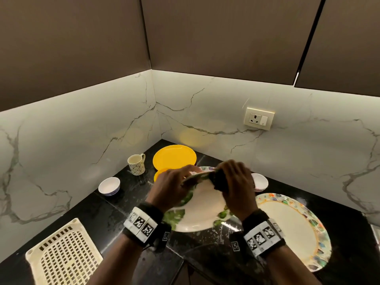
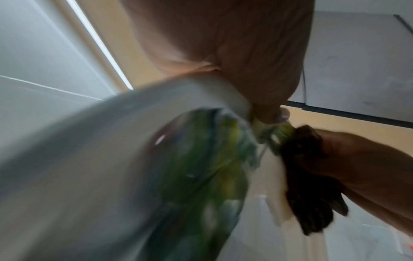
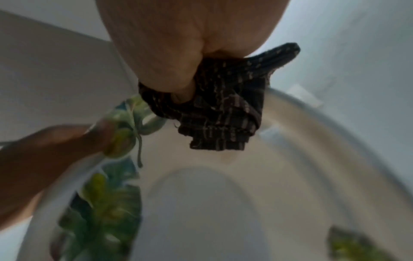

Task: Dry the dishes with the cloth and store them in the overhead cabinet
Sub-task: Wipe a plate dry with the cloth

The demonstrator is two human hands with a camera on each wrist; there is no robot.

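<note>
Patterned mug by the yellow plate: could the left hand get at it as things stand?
Probably not right away: the left hand grips the leaf-print plate. The counter between it and the mug looks free.

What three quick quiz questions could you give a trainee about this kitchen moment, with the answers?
1. True or false: the left hand grips the rim of the leaf-patterned plate.
2. Which hand holds the dark checked cloth? A) left B) right C) neither
3. Fill in: the patterned mug stands to the ___ of the yellow plate in the head view.

Key:
1. True; the plate is tilted up off the black counter.
2. B; the right hand presses the cloth against the plate's far rim.
3. Left.
</note>
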